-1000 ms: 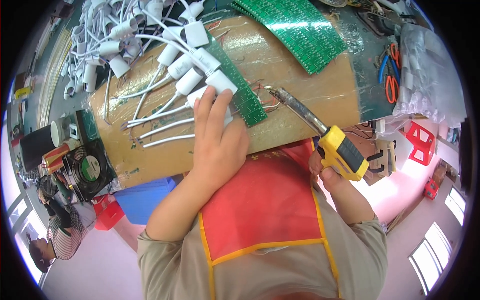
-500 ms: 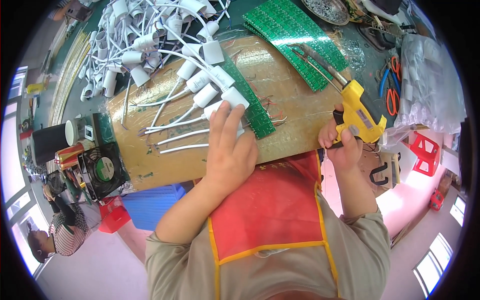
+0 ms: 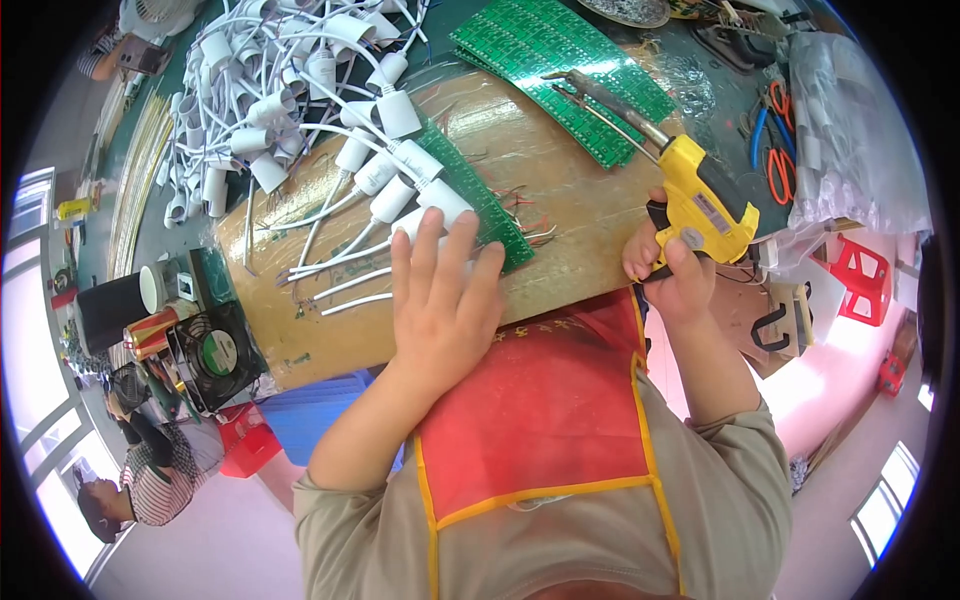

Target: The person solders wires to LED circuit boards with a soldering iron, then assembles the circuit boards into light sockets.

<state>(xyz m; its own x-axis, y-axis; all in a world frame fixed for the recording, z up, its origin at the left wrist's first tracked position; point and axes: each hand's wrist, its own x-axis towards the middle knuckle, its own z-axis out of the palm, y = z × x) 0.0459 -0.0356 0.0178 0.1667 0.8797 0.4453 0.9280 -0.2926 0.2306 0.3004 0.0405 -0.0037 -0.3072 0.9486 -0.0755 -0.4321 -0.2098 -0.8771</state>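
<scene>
**Holding the Strip and the Soldering Gun**

Pressing flat with fingers spread, the left hand (image 3: pixel 440 300) covers the near end of a green circuit-board strip (image 3: pixel 478 205) and the white plastic housings (image 3: pixel 400 180) wired to it; this grip is apart, clamped on nothing. The right hand (image 3: pixel 672 275) is wrapped tight around the handle of a yellow soldering gun (image 3: pixel 700 195), whose metal tip points away from the grip, above a stack of green panels (image 3: pixel 560 60). The strip's end beneath the left palm is hidden. Strip and housings rest on a brown board (image 3: pixel 560 190) on the tabletop, between both grips.
</scene>
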